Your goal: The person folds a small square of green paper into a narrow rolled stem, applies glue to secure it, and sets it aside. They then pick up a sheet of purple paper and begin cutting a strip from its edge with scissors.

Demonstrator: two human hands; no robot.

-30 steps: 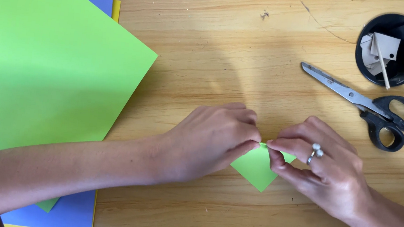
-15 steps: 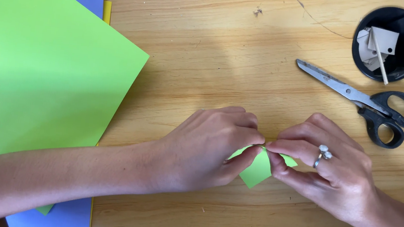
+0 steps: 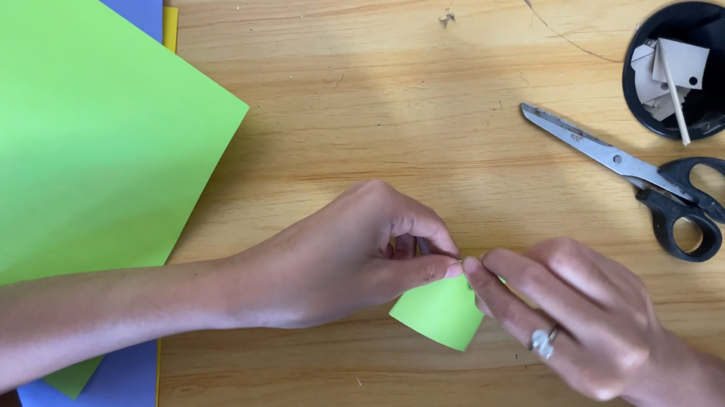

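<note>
Both hands (image 3: 463,268) have pinched the green paper (image 3: 441,312) tighter.

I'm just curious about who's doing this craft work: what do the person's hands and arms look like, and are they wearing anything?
Both forearms are bare, with no sleeves, watch or bracelet in view. The left hand wears nothing. The right hand has a silver-coloured ring with a rounded, knot-like top on one finger. No gloves on either hand; what shows of the fingernails looks short and plain.

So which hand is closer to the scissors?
The right hand. It lies just below and left of the scissors; the left hand sits farther left, past the small green paper.
</note>
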